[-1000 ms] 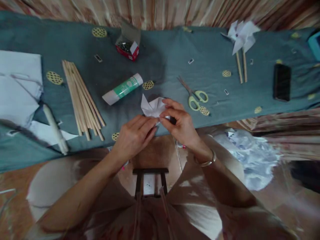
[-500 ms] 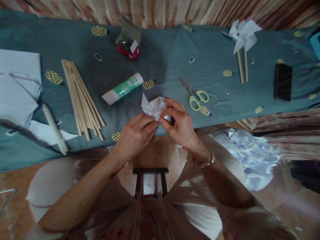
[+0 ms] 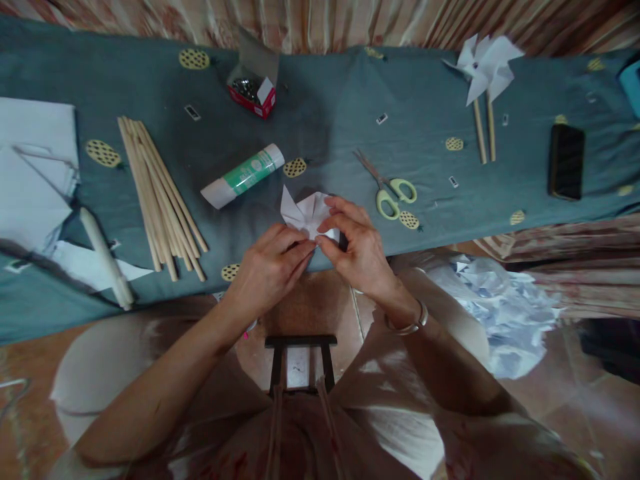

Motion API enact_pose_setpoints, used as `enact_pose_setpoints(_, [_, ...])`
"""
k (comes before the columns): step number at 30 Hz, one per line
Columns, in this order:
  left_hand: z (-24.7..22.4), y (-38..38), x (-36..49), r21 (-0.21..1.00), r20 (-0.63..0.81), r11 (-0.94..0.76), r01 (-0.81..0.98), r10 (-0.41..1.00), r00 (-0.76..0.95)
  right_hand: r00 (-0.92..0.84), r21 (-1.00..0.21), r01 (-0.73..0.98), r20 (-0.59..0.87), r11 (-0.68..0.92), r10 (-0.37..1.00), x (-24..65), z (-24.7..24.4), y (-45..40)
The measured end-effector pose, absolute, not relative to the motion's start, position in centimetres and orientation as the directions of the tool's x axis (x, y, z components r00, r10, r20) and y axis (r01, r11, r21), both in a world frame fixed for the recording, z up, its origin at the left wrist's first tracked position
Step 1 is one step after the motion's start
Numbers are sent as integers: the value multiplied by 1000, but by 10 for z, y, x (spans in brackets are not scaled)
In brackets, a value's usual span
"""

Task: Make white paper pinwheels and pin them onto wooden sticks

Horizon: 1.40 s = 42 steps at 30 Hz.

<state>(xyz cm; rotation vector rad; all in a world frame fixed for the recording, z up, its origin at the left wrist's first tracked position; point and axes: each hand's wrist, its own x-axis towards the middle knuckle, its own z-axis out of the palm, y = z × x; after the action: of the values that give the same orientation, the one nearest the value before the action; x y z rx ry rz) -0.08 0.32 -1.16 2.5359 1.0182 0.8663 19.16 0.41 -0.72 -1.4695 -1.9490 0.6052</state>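
Observation:
A partly folded white paper pinwheel (image 3: 306, 210) is between my hands near the table's front edge, one pointed blade standing up at its left. My left hand (image 3: 273, 267) grips its lower left side, fingers pressed together. From the right, my right hand (image 3: 356, 247) pinches the paper near its centre with thumb and forefinger, the other fingers curled over its right side. The fingertips of both hands nearly meet. A glue stick (image 3: 243, 176) lies behind my left hand, and scissors (image 3: 385, 187) with green handles lie behind my right hand.
Wooden sticks (image 3: 163, 200), a white tube (image 3: 106, 259) and white paper sheets (image 3: 35, 180) lie left. Behind is a red box (image 3: 253, 97) of metal pins. Two pinwheels (image 3: 483, 70) and a phone (image 3: 566, 162) lie right. Below the table sits a bag of paper scraps (image 3: 505, 313).
The view has shifted slightly, so the things on the table appear a little further left. Both hands keep nearly the same hold on the paper.

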Motion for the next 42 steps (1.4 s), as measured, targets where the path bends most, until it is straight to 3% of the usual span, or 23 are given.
enact_pose_setpoints(21, [-9, 3, 0, 471, 386, -692, 547, 720, 577, -315, -567, 738, 189, 366, 930, 183, -7, -7])
enact_pose_setpoints(29, [-10, 2, 0, 439, 376, -692, 572, 720, 583, -320, -459, 776, 305, 432, 897, 171, -13, -13])
enact_pose_setpoints(32, [-9, 2, 1, 415, 397, -709, 570, 705, 588, -319, -474, 770, 293, 427, 901, 174, -12, -14])
enact_pose_setpoints(38, [-7, 8, -5, 393, 429, -716, 577, 698, 574, -242, -625, 686, 288, 373, 927, 194, -7, -9])
enact_pose_setpoints(42, [-4, 17, -15, 327, 446, -710, 623, 697, 561, -156, -610, 721, 318, 328, 935, 206, -4, -2])
